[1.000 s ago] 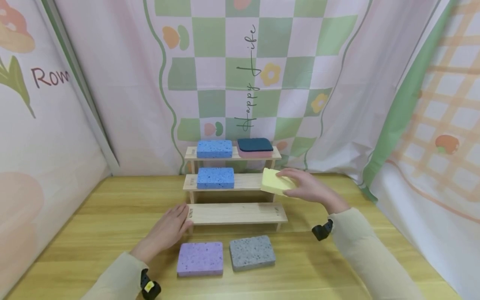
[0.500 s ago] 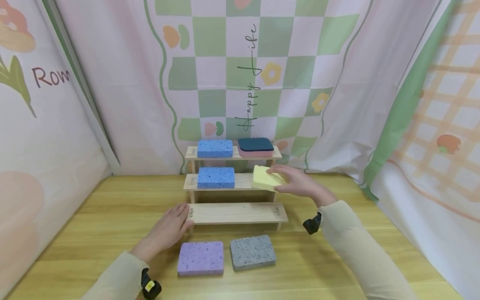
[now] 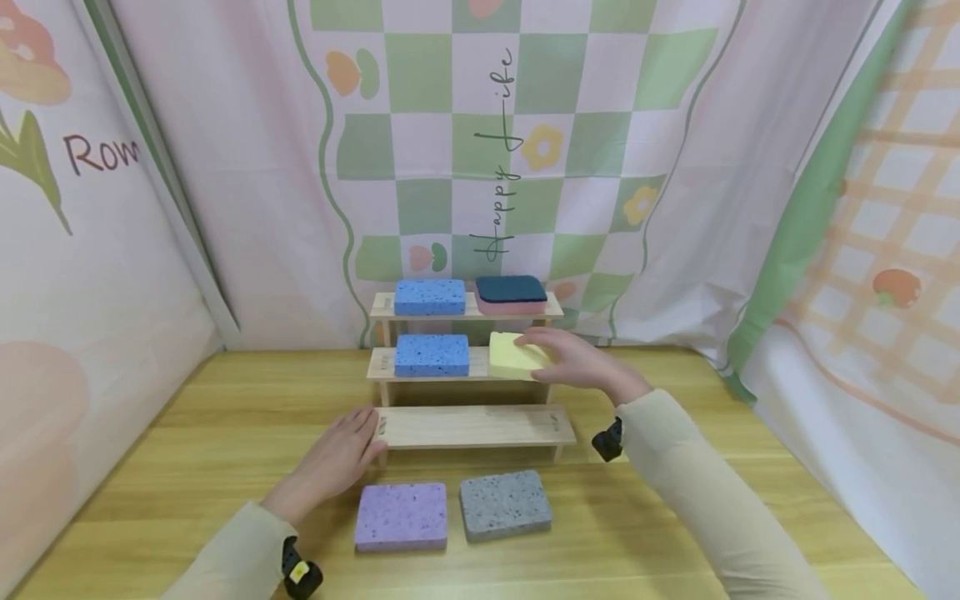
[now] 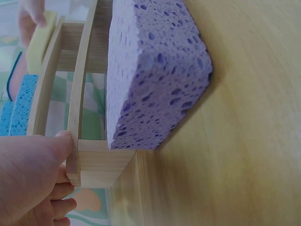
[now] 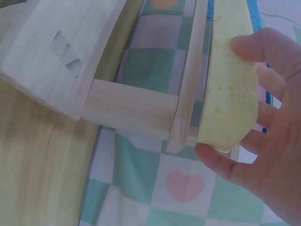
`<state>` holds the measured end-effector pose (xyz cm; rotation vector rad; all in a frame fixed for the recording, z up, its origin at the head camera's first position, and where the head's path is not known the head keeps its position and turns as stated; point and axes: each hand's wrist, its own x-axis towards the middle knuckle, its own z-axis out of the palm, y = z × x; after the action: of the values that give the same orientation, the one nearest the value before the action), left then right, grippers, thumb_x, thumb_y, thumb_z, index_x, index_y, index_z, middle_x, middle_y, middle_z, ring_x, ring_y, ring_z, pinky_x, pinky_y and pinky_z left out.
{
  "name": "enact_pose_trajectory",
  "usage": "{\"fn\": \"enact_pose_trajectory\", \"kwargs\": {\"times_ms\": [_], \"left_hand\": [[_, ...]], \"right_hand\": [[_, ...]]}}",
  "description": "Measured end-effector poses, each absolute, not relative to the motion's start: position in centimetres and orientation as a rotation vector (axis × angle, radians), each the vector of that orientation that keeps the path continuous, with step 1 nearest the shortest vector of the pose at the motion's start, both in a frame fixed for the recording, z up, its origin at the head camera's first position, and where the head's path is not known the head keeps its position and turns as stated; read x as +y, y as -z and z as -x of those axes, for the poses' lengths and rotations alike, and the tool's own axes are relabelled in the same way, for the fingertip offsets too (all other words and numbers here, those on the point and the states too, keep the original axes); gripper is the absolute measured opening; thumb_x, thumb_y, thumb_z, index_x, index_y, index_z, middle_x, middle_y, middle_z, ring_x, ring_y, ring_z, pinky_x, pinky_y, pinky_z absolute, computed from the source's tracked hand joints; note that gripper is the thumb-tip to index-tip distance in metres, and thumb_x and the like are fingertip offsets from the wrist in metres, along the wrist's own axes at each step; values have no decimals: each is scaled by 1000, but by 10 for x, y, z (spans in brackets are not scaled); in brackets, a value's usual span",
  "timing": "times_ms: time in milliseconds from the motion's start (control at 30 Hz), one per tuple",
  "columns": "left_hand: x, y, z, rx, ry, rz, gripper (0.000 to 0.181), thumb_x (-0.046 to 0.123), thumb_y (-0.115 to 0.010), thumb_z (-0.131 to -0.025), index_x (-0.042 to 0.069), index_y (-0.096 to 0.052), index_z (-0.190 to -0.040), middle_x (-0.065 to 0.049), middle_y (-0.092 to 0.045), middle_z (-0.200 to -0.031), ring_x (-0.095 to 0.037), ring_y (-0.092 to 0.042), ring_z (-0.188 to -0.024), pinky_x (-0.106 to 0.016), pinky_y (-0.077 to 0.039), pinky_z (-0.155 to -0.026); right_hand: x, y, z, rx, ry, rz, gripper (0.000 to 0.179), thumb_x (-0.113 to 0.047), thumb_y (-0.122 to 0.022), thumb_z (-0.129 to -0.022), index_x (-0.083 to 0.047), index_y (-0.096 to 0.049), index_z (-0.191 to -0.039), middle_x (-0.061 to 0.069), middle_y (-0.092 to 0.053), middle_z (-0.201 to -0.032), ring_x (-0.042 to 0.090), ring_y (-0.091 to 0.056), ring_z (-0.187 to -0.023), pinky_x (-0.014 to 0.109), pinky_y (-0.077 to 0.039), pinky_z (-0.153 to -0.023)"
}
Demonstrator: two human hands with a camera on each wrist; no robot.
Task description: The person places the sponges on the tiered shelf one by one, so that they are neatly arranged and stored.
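Observation:
A yellow sponge is held between the thumb and fingers of my right hand. It sits at the right part of the middle tier of a three-tier wooden rack; the right wrist view shows it along that board. To its left on the same tier lies a blue sponge. My left hand grips the left end of the bottom board, thumb on the edge and fingers bent beside it. In front of the rack, a purple sponge and a grey sponge lie flat on the table.
On the top tier stand another blue sponge and a pink sponge with a dark green top. The wooden table extends to both sides. A checked curtain hangs close behind the rack.
My right hand has moved left with the yellow sponge, bringing it from the right end of the middle tier closer to the blue sponge. The left hand has stayed in place.

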<state>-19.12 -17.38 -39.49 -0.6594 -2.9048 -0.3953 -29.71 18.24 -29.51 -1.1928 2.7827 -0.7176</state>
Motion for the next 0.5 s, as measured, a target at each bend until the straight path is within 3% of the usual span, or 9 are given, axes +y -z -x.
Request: {"fn": "enact_pose_trajectory", "kwargs": {"times_ms": [500], "left_hand": [[-173,394,191,-2909,398,663,54,26,-43,-99,-15,-36,-133,-30,-32,-139,-43,-30,-127,-53,-23,-105]], "right_hand": [[170,296,302,2778,642,1159,51,-11,-63,-85,-4,-47,-133,18,-38,-140,34,-27,-131,51,-29,-103]]}}
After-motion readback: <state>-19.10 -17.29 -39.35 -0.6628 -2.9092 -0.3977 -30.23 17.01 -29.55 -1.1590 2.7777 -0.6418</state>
